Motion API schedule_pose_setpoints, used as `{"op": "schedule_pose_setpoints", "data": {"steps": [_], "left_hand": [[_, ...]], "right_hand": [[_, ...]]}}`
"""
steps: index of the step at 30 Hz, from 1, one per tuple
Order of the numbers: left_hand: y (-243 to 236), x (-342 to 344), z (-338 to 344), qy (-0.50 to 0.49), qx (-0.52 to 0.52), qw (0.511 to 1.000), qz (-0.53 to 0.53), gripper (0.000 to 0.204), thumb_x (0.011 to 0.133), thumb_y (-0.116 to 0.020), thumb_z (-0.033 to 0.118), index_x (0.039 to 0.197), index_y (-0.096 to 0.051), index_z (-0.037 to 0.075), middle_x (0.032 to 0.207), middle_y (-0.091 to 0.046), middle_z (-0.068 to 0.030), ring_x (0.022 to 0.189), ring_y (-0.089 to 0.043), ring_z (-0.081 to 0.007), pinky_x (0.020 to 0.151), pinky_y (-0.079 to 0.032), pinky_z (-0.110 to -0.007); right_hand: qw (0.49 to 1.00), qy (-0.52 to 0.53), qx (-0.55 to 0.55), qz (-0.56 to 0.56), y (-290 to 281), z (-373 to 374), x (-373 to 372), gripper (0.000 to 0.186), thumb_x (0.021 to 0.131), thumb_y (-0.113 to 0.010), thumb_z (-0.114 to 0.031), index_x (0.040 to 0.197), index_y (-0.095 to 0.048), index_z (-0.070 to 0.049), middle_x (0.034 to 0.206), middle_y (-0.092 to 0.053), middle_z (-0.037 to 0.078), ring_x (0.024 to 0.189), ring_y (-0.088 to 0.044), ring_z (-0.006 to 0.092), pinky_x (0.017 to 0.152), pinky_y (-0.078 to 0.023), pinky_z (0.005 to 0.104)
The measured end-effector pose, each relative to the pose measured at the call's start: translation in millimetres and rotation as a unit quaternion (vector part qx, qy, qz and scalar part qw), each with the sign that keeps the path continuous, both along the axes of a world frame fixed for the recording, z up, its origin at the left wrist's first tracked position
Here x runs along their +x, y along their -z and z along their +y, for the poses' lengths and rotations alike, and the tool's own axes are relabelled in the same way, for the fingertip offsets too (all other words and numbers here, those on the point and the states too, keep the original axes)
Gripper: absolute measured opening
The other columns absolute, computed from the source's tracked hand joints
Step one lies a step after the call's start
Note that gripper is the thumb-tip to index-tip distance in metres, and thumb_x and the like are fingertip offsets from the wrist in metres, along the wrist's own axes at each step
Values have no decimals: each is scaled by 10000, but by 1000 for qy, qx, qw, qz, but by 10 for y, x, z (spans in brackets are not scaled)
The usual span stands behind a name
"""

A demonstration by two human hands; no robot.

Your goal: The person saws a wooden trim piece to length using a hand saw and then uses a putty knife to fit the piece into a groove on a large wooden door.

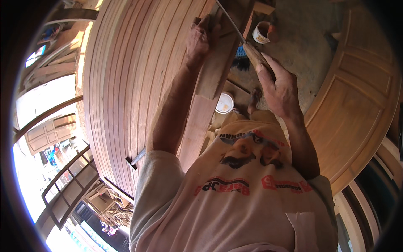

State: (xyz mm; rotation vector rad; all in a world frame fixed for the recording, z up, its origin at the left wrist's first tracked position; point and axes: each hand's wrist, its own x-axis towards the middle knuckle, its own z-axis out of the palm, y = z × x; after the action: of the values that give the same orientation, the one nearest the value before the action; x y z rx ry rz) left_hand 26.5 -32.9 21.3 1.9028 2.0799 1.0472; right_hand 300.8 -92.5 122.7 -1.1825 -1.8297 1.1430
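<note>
My left hand (200, 40) lies curled over the edge of a short wooden board (210, 80) on the bench, its fingers bent and partly hidden. My right hand (279, 86) is closed round the wooden handle of a long, narrow metal-bladed tool (253, 52), with the thumb along the handle. The blade, seen nearly edge-on, slants up and left past the far part of the board, so its exact kind is unclear. A try square (135, 159) with a dark stock rests on wooden strips beside my left sleeve.
Long wooden strips (134, 75) lie side by side across the left. A panelled wooden door (357, 101) stands at the right. On the floor are a white bucket (261, 33) and a white round container (225, 103). Window frames (71, 185) and scrap wood (111, 208) fill the lower left.
</note>
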Motion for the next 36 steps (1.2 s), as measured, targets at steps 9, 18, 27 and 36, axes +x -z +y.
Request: {"op": "schedule_pose_setpoints", "data": {"steps": [9, 18, 27, 36], "left_hand": [[37, 21, -1, -15, 4, 1000, 5, 497, 964, -708, 379, 1321, -677, 34, 1174, -674, -270, 1137, -636, -454, 934, -533, -537], [-100, 104, -39, -30, -18, 999, 3, 436, 979, -710, 353, 1241, -669, 6, 1132, -667, -256, 1074, -645, -456, 898, -537, -531], [47, -5, 24, -15, 30, 999, 23, 342, 967, -703, 328, 1152, -666, 43, 1069, -651, -258, 983, -638, -482, 805, -522, -564], [-42, 46, 23, -6, 12, 1000, 26, 324, 980, -691, 311, 1146, -671, 34, 1062, -659, -255, 1004, -649, -478, 824, -532, -561]], "right_hand": [[999, 32, 16, 20, -5, -63, -74, 333, 1072, -597, -227, 1226, -675, 58, 810, -702, 222, 742, -741, 319, 684, -561, 423], [998, 8, -54, 11, 49, 15, -48, 308, 1063, -603, -219, 1143, -676, 70, 956, -724, 284, 935, -715, 455, 798, -568, 475], [1000, 13, -2, -21, 136, 167, -209, 380, 1070, -599, -262, 1280, -671, 47, 1030, -733, 302, 916, -733, 446, 755, -586, 452], [1000, 10, -21, -6, 88, 341, -356, 183, 1053, -633, -164, 1110, -675, 4, 784, -691, 219, 708, -706, 409, 619, -550, 445]]}}
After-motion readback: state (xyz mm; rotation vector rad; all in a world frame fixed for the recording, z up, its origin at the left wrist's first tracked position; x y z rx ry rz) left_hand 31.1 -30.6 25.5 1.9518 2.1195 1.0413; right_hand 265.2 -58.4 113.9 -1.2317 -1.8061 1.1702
